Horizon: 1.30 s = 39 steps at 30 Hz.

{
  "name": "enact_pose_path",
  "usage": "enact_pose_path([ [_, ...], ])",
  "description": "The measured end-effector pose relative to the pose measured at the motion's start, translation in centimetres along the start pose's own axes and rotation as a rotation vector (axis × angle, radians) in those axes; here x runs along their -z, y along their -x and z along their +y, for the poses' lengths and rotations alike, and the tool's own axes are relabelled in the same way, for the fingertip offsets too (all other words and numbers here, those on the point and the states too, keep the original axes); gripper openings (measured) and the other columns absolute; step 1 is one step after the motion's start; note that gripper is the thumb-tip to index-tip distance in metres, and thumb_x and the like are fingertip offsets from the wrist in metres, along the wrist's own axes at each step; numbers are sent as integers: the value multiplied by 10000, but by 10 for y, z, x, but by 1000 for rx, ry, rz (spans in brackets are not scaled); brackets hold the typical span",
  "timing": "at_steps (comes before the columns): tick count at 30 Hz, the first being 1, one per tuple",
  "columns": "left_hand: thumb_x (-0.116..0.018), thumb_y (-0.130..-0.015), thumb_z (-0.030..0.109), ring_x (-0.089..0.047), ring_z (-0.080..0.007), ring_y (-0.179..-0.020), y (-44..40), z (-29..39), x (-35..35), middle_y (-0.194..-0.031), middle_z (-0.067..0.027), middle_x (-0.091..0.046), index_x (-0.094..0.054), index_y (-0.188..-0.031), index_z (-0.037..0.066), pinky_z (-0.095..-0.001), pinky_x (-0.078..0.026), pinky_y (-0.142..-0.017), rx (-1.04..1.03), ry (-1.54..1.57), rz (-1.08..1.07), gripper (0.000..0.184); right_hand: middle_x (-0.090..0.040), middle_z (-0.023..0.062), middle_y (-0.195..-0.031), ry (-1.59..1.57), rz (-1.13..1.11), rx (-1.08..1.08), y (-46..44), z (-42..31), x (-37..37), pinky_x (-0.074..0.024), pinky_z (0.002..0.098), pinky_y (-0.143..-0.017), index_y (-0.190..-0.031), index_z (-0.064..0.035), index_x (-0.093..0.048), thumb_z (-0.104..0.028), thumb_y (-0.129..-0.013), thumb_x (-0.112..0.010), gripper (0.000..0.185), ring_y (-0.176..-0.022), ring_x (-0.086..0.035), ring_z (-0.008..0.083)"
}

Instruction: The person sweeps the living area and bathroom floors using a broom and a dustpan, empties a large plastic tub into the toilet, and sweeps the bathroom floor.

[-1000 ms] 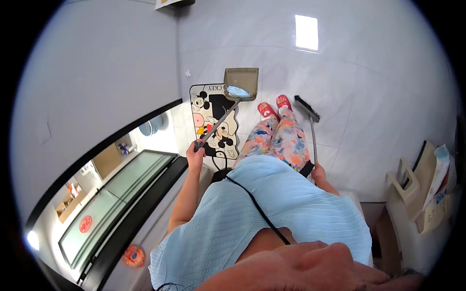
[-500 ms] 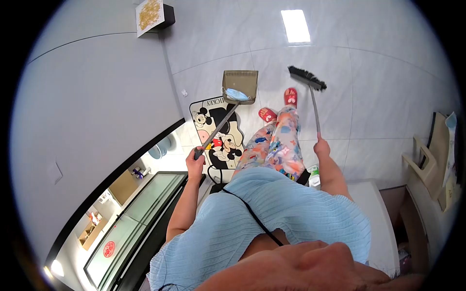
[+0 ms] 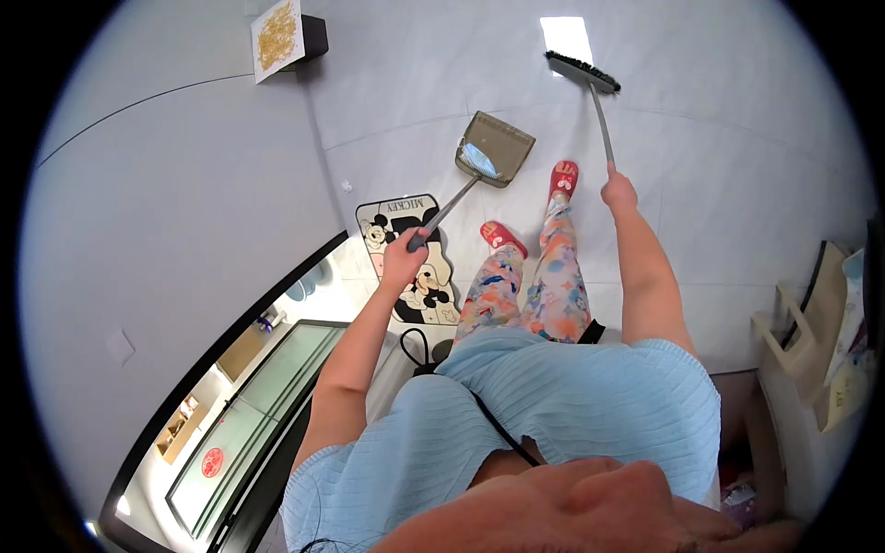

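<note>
My left hand (image 3: 406,259) is wrapped round the grey handle of a long-handled dustpan (image 3: 513,146). Inside the pan lies a crumpled blue face mask (image 3: 480,160) with white loops. The pan is over the floor, just past a Mickey-print mat (image 3: 441,276); whether it touches the tiles I cannot tell. My right hand (image 3: 619,192) grips the upper handle of a broom (image 3: 583,72), which is stretched out ahead. Its dark bristles face away from me, near a bright reflection on the floor. My feet in red slippers (image 3: 564,178) stand between the two tools.
A small white scrap (image 3: 347,186) lies on the tiles by the left wall. Farther off, a dark box (image 3: 314,39) stands behind a white panel with a gold pattern (image 3: 277,37). At right is a beige plastic chair (image 3: 800,332); a glass-panelled door (image 3: 267,405) is at lower left.
The broom has swung up off to the front, farther from my feet. The dustpan, with the mask in it, has moved forward and right and turned. My feet have shifted apart.
</note>
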State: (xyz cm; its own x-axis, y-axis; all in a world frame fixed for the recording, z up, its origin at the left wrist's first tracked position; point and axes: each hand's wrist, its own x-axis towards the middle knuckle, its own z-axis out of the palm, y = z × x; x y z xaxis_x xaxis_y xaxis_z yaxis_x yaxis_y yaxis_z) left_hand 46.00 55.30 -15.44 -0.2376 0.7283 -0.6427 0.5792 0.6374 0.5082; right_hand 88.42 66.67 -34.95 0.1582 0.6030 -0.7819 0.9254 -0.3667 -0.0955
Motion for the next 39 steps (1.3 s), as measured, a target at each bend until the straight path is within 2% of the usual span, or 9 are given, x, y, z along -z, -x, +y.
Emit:
enact_pose_path([
  [6,-574,-708,186,-589,-291,-629,-72,51,-57,-688,-149,-591,-614,-1031,150,-360,-451,-589,-158,-102,-24,327,-572,207,-1118,-108,-10,62,28,92,28,-451,422,-865,-1380,-267,-326,-64,-754,-433,667,-1018,-556,363],
  [12,-569,-758,232,-616,-344,-780,-128,93,-92,-782,-159,-628,-554,-1124,187,-443,-475,-656,-151,-210,-97,369,-551,251,-1146,-408,169,-12,36,168,11,-446,388,-876,-1363,-81,-349,-50,-746,-447,626,-1049,-550,352],
  [14,-565,-798,260,-617,-346,-790,-140,113,-94,-812,-155,-635,-520,-1136,179,-450,-470,-656,-141,-281,-147,351,-616,171,-755,-515,170,-51,6,182,17,-483,337,-526,-1342,-33,-374,-28,-738,-452,609,-595,-606,245],
  [17,-553,-838,294,-613,-355,-798,-152,134,-96,-850,-151,-639,-485,-1133,163,-460,-468,-658,-156,-333,-190,330,-574,161,-677,-616,54,-169,-35,150,83,-452,355,-417,-1240,41,-439,-48,-767,-430,482,-433,-540,244],
  [24,-545,-862,309,-593,-405,-793,-183,149,-103,-849,-197,-624,-445,-1117,106,-482,-464,-667,-237,-429,-174,341,-603,204,-657,-342,95,-62,-140,63,108,-490,411,-489,-893,37,-536,-47,-747,-460,185,-519,-606,330],
  [27,-540,-866,304,-590,-412,-805,-190,154,-101,-859,-209,-623,-441,-1103,87,-492,-464,-676,-217,-466,-165,336,-597,258,-1002,-29,58,44,-114,33,76,-500,427,-759,-1136,9,-486,-45,-760,-456,381,-918,-611,337],
  [29,-542,-866,306,-595,-407,-811,-193,156,-98,-866,-209,-624,-440,-1098,80,-494,-467,-678,-196,-508,-166,339,-565,188,-1151,148,-107,113,-78,26,78,-464,419,-875,-1326,-63,-372,-126,-844,-423,489,-1041,-563,310],
  [34,-546,-864,302,-598,-393,-832,-201,150,-90,-882,-205,-625,-439,-1107,87,-484,-466,-696,-195,-516,-186,342,-566,150,-1159,214,-280,343,-32,78,99,-452,418,-882,-1362,-209,-349,-98,-798,-444,583,-1067,-542,310],
  [39,-553,-857,285,-598,-371,-838,-196,136,-70,-873,-181,-625,-456,-1114,119,-456,-467,-700,-209,-505,-254,321,-597,205,-1042,-132,-51,179,37,173,41,-469,399,-825,-1404,-232,-274,-58,-748,-462,704,-978,-575,317],
])
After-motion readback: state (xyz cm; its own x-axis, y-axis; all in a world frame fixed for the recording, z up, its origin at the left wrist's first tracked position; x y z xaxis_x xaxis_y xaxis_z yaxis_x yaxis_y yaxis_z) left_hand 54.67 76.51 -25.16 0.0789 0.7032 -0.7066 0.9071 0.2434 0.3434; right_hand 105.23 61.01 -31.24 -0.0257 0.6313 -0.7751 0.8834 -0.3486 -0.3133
